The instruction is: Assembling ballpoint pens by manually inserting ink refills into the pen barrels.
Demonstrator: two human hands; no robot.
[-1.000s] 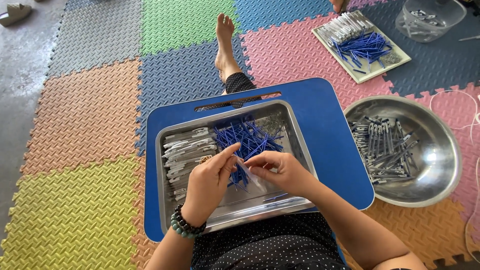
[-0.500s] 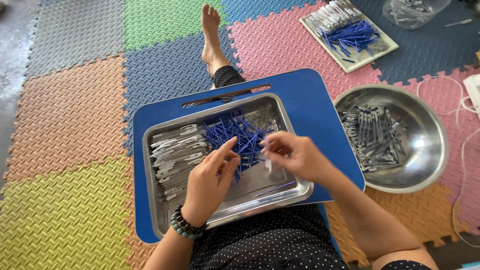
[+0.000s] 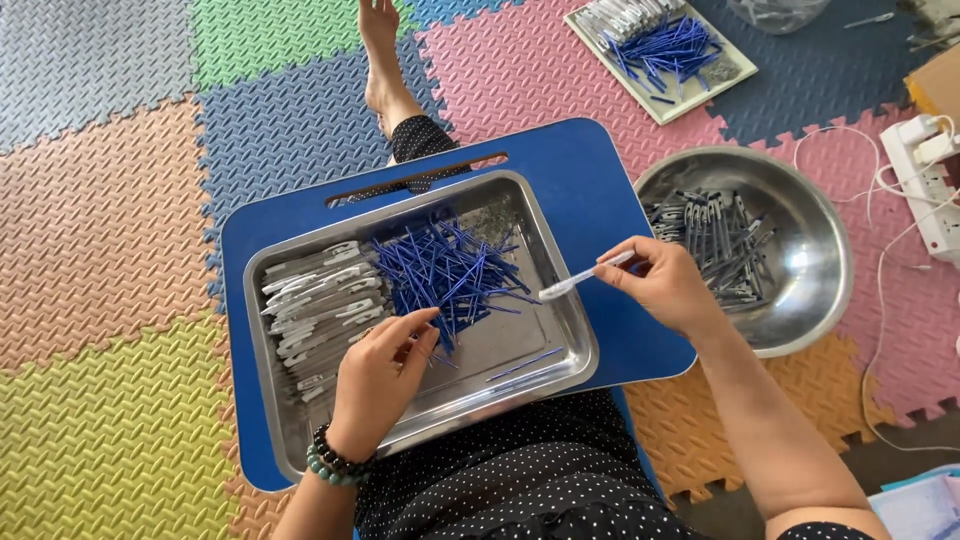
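A steel tray point(image 3: 560, 305) lies on a blue lap board point(image 3: 580, 170) across my legs. In the tray are a heap of thin blue sticks point(image 3: 445, 270) in the middle and a stack of white-grey flat pieces point(image 3: 315, 305) on the left. My left hand point(image 3: 380, 375), with a bead bracelet on the wrist, rests in the tray, fingertips at the lower edge of the blue sticks. My right hand point(image 3: 665, 285) is over the board's right edge, pinching a slim white piece point(image 3: 580, 277) that points left over the tray's rim.
A round steel bowl point(image 3: 810, 300) with several finished grey pieces sits right of the board. A flat board point(image 3: 735, 70) with more blue sticks and white pieces lies at the back. A power strip point(image 3: 930, 180) with cables is at far right. Coloured foam mats cover the floor.
My right hand has left the blue heap and moved right, toward the bowl, carrying the white piece. My left hand has stayed in the tray.
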